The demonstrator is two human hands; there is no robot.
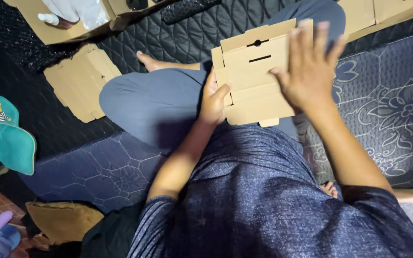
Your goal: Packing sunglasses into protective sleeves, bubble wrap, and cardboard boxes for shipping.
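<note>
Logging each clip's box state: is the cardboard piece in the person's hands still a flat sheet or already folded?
Partly folded: the cardboard box blank shows creased, overlapping panels, left hand gripping its edge, right hand pressing flat on top.

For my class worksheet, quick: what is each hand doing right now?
Left hand: closed on the left edge of the cardboard box.
Right hand: open, fingers spread, pressing flat on the box.

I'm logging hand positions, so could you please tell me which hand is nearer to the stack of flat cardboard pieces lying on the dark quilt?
Left. The left hand grips the folded box's near-left edge, closer to the stack; the right hand presses the box's far side.
</note>
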